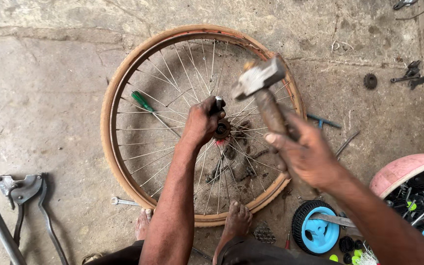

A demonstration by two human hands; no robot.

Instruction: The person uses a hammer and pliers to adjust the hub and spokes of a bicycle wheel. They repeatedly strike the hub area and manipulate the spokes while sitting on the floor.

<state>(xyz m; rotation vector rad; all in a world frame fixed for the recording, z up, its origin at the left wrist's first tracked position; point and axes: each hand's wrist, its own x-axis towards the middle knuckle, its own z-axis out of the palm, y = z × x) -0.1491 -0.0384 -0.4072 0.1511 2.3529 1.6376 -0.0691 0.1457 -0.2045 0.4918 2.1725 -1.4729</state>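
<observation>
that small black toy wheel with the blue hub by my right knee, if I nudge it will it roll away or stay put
The small wheel lies flat on its side on the concrete floor, so a nudge would probably slide it, not roll it. It looks like plastic, so likely light. A flat metal piece resting across it may shift too.

A hammer is gripped by the right hand mid-frame; a punch is held on the wheel hub by the left hand.
</observation>
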